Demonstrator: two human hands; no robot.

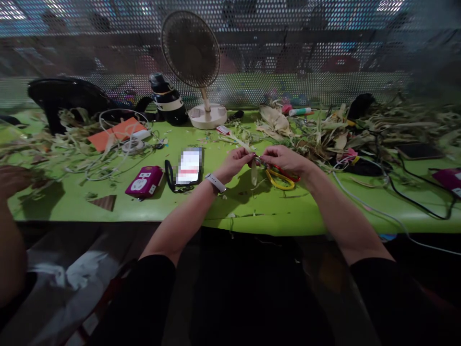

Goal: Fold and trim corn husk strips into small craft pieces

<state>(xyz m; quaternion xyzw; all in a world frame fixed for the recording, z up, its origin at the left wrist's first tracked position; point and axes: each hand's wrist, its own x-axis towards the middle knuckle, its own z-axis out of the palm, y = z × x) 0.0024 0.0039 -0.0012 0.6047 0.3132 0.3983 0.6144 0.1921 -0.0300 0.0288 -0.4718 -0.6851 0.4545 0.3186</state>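
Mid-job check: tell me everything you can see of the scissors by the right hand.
The scissors have a bright yellow, plastic-looking loop handle with red beside it. The loop sits below the right hand, over the green tabletop; the other end runs toward the fingertips, where the blades are mostly hidden. Whether they are open, or firmly gripped, I cannot tell.
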